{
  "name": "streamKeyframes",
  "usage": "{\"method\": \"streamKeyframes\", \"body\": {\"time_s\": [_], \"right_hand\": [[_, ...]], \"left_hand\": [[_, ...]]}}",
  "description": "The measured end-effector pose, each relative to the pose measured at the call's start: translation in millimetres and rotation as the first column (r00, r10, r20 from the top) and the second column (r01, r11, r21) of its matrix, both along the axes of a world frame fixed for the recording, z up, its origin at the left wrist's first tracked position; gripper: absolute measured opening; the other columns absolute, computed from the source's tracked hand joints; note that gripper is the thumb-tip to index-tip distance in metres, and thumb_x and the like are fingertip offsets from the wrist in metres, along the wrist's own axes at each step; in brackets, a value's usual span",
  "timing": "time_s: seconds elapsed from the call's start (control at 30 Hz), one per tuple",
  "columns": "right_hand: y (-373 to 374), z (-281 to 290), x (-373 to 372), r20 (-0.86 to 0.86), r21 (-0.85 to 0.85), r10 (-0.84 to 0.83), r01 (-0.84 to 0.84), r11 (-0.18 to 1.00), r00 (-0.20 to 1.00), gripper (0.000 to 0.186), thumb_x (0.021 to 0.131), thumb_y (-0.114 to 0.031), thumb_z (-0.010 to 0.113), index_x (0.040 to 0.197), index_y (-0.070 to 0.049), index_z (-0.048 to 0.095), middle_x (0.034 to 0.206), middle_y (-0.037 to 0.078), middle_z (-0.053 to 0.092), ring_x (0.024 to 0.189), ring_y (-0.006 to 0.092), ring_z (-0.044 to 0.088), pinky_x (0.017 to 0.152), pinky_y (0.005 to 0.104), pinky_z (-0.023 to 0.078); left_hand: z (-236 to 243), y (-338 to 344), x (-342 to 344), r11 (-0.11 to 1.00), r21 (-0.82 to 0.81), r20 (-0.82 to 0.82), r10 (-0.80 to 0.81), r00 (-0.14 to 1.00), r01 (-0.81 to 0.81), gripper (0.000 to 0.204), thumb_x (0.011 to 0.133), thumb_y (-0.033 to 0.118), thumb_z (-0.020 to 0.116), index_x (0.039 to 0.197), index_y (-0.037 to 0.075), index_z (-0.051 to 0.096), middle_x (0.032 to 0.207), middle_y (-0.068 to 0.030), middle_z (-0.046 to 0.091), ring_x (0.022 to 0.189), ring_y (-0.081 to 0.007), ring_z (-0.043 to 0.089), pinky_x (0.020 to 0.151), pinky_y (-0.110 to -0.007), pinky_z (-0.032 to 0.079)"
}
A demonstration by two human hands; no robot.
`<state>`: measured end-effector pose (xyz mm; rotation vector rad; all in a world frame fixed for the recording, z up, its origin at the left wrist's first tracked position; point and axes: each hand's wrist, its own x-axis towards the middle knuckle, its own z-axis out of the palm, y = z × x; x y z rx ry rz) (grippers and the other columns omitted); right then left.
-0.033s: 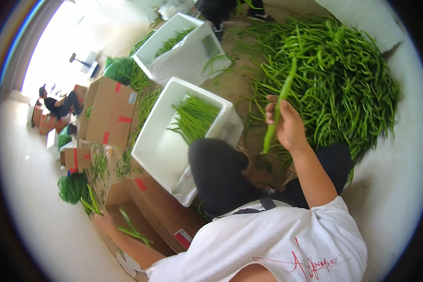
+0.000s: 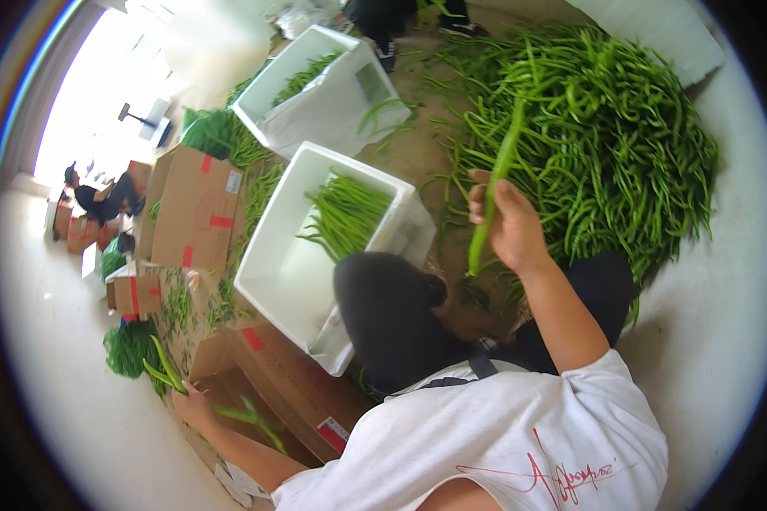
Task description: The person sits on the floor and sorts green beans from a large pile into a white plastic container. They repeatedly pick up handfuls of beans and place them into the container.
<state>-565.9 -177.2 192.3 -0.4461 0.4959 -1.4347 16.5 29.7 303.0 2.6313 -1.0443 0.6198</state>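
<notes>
A long green chili pepper [image 2: 504, 157] is held upright and slightly tilted in my right hand [image 2: 513, 226], its fingers and thumb closed around the lower part. Behind that hand lies a large heap of green peppers [image 2: 614, 145]. Far to the left, my left hand [image 2: 194, 407] is closed on a few green peppers [image 2: 169, 368] that stick out past the fingers. Beside my left forearm, blurred green peppers [image 2: 254, 416] show over an open cardboard box [image 2: 294, 383]; whether they touch anything I cannot tell. A white foam box [image 2: 273, 264] by my knee holds a bundle of peppers [image 2: 349, 215].
A second white foam box [image 2: 324, 106] with peppers stands farther off, near another person's dark shoes [image 2: 462, 30]. Cardboard boxes [image 2: 198, 209] and green bags [image 2: 132, 347] line the left. Loose peppers litter the floor. Another person [image 2: 102, 196] sits at far left.
The blurred peppers over the cardboard box have shifted slightly right and down. The whole view has moved a little; both hands keep their grip.
</notes>
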Motion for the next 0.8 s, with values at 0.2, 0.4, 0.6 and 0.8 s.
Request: {"method": "streamKeyframes", "body": {"time_s": [0.2,0.4,0.6,0.8], "right_hand": [[29,9,41,-0.307,-0.031,0.126,-0.143,0.989,0.943,0.029,0.096,-0.01,0.05,0.123,-0.002,0.055,0.091,0.003,0.049,0.078,0.011,0.048,0.071,0.0242,0.042],[20,14,37,-0.366,-0.28,-0.169,0.065,0.958,0.915,0.044,0.089,0.003,0.054,0.132,-0.007,0.052,0.102,0.004,0.049,0.092,0.013,0.053,0.079,0.0246,0.046],[-31,-88,-51,-0.912,0.25,0.221,0.042,0.967,0.345,0.04,0.092,-0.018,0.057,0.127,-0.001,0.051,0.126,0.015,0.053,0.113,0.0241,0.054,0.092,0.0339,0.046],[-108,-219,-99,-0.812,0.49,0.501,0.117,0.864,-0.299,0.053,0.096,-0.022,0.05,0.141,-0.002,0.031,0.144,0.016,0.034,0.132,0.0322,0.034,0.108,0.0436,0.034]], "left_hand": [[14,-139,-278,0.635,-0.563,-0.707,-0.701,0.09,0.529,0.023,0.086,0.015,0.062,0.102,-0.002,0.063,0.06,0.0025,0.05,0.05,-0.0056,0.048,0.045,-0.019,0.035],[-27,-236,-420,0.51,-0.483,-0.856,-0.448,-0.259,0.712,0.019,0.084,0.017,0.07,0.087,-0.001,0.063,0.065,-0.0014,0.06,0.056,-0.0089,0.054,0.053,-0.023,0.042],[-65,-337,-435,0.676,-0.72,-0.672,-0.622,-0.402,0.157,0.022,0.092,0.02,0.059,0.087,-0.001,0.06,0.074,-0.0105,0.062,0.065,-0.0184,0.058,0.058,-0.032,0.047],[-118,-373,-438,0.871,-0.486,-0.742,-0.458,-0.49,-0.078,0.016,0.093,0.016,0.056,0.084,0.005,0.05,0.07,-0.0046,0.051,0.062,-0.0168,0.05,0.064,-0.034,0.048]]}}
